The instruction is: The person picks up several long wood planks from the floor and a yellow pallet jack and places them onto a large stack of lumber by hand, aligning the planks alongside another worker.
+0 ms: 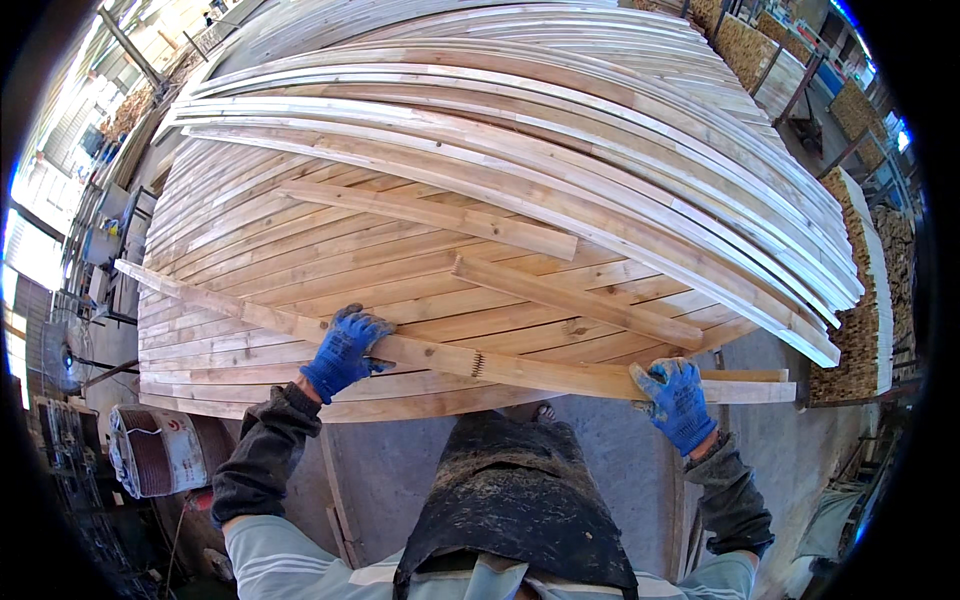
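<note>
A long pale wooden board [540, 372] lies crosswise in front of me, along the near side of a wide layer of planks [390, 275]. A dark zigzag joint [478, 364] shows near its middle. My left hand [345, 350], in a blue work glove, is closed over the board left of that joint. Toward the board's right end my right hand [675, 400], gloved alike, grips it with the fingers on top. Two shorter wooden pieces, one farther off [430, 215] and one nearer [575, 300], rest loose on the planks beyond my hands.
Several long strips [520, 150] lie stacked across the far part of the planks. Cut timber stacks [860, 290] stand at the right. A wrapped brown-and-white roll [170, 450] sits on the left, near a fan [65, 355]. Grey floor [400, 480] shows beneath me.
</note>
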Motion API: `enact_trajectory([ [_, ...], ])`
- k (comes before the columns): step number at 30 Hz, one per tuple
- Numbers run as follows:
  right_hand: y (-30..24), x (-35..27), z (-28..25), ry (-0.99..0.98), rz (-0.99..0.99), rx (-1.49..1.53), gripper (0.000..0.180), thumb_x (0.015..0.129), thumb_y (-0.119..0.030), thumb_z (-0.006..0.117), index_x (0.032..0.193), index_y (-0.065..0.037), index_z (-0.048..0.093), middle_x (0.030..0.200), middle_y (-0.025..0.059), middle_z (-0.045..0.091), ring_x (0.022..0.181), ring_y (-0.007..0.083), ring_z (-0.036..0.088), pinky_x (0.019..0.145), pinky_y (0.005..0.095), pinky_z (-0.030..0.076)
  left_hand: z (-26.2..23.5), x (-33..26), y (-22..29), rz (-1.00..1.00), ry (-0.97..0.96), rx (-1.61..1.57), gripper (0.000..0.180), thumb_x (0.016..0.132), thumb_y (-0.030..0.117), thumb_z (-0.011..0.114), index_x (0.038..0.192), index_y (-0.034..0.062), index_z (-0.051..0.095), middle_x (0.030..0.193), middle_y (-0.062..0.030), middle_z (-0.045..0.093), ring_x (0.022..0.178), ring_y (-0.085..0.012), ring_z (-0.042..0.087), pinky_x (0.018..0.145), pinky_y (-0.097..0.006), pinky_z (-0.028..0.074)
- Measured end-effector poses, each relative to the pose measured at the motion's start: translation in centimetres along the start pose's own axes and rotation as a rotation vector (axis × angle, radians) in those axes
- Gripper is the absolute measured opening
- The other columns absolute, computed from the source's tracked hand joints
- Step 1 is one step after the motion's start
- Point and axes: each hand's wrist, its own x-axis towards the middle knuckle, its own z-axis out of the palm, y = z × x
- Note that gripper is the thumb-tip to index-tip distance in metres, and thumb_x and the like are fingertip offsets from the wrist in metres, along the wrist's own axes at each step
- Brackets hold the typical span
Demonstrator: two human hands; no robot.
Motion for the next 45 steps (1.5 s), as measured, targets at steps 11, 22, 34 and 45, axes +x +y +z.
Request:
enact_trajectory([
  [11,0.2,0.4,-0.6,0.025,-0.017,0.009,0.059,0.074,-0.03,0.076,0.13,-0.016,0.061,0.105,0.008,0.049,0.098,0.0283,0.049,0.09,0.0484,0.038,-0.3,0.2,0.4,-0.014,-0.036,0.002,0.059,0.071,0.044,0.079,0.119,0.0124,0.064,0.109,-0.0121,0.064,0.11,-0.0333,0.057,0.109,-0.05,0.034],
  [22,0.6,0.7,0.1,0.08,-0.02,0.056,0.055,0.075,-0.03,0.076,0.127,-0.016,0.064,0.102,0.0078,0.051,0.097,0.0285,0.05,0.089,0.0475,0.039,0.1,0.0,0.0,-0.038,-0.051,0.025,0.061,0.069,0.044,0.081,0.117,0.0118,0.064,0.111,-0.0112,0.065,0.112,-0.0337,0.057,0.109,-0.05,0.035],
  [34,0.6,0.8,0.1,0.039,-0.009,0.087,0.056,0.072,-0.03,0.077,0.125,-0.018,0.065,0.1,0.0071,0.052,0.095,0.0282,0.05,0.086,0.0465,0.039,0.0,-0.1,-0.1,-0.005,-0.013,-0.01,0.059,0.07,0.043,0.081,0.118,0.0121,0.063,0.112,-0.0104,0.065,0.111,-0.0326,0.058,0.108,-0.051,0.036],
  [45,0.2,1.1,-0.6,0.036,-0.004,0.081,0.06,0.069,-0.027,0.08,0.126,-0.016,0.065,0.101,0.0076,0.053,0.093,0.0288,0.05,0.085,0.0459,0.04,0.0,0.1,0.1,-0.006,-0.014,-0.006,0.061,0.069,0.044,0.082,0.118,0.0127,0.062,0.113,-0.0091,0.065,0.112,-0.0319,0.058,0.108,-0.051,0.036],
])
